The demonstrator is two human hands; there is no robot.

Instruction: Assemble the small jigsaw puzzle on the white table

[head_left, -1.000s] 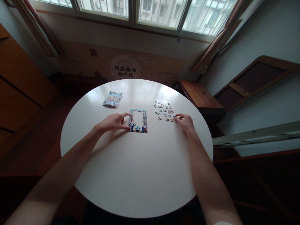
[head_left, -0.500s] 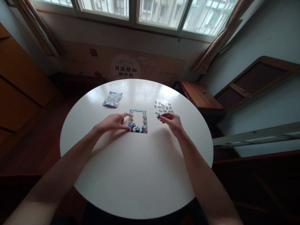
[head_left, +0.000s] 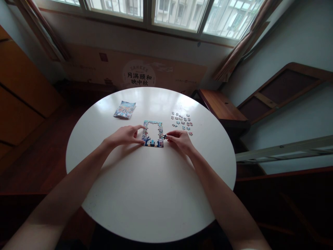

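A jigsaw puzzle (head_left: pixel 161 143) lies on the white table, its border joined around a bare middle, with a dark blue figure along the near side. My left hand (head_left: pixel 124 135) rests at its left edge, thumb and forefinger spread apart and touching the border. Between the fingertips of my right hand (head_left: pixel 180 140) is a small dark puzzle piece (head_left: pixel 165 137), held just beside the puzzle's right edge. Several loose puzzle pieces (head_left: pixel 182 123) lie spread beyond my right hand, which may cover some of them.
A printed picture sheet or packet (head_left: pixel 125 109) lies at the back left of the round white table (head_left: pixel 145 194). Past the table's right side stands a wooden bench or stool (head_left: pixel 218 104). Windows (head_left: pixel 177 14) line the far wall.
My right hand has moved left from the right side of the loose pieces to the puzzle's right edge, carrying a dark piece. My left hand has stayed in place.
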